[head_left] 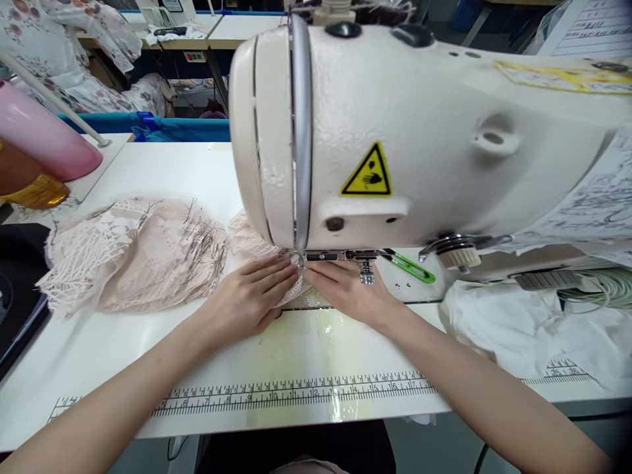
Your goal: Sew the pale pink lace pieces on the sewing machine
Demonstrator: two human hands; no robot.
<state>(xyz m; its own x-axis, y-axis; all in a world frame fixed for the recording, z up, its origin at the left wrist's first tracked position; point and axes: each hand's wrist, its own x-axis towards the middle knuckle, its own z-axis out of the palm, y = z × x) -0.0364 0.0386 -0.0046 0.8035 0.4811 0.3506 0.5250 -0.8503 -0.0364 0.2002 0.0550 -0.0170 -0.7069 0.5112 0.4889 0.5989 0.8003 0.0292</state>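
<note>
A cream sewing machine (419, 131) fills the upper right, its head hanging over the white table (148, 355). A small piece of pale pink lace (251, 243) lies under the needle area. My left hand (251, 296) lies flat on this lace, fingers stretched toward the presser foot. My right hand (345, 286) presses flat on the lace from the right side, fingertips beside the needle. A stack of pink lace pieces (133, 257) with loose thread ends lies to the left of my left hand.
A printed ruler strip (296, 392) runs along the table's front edge. White cloth (518, 329) is heaped at the right. A green-handled tool (412, 266) lies behind my right hand. A pink and amber object (34, 151) stands far left; a person in floral clothing (74, 46) sits beyond.
</note>
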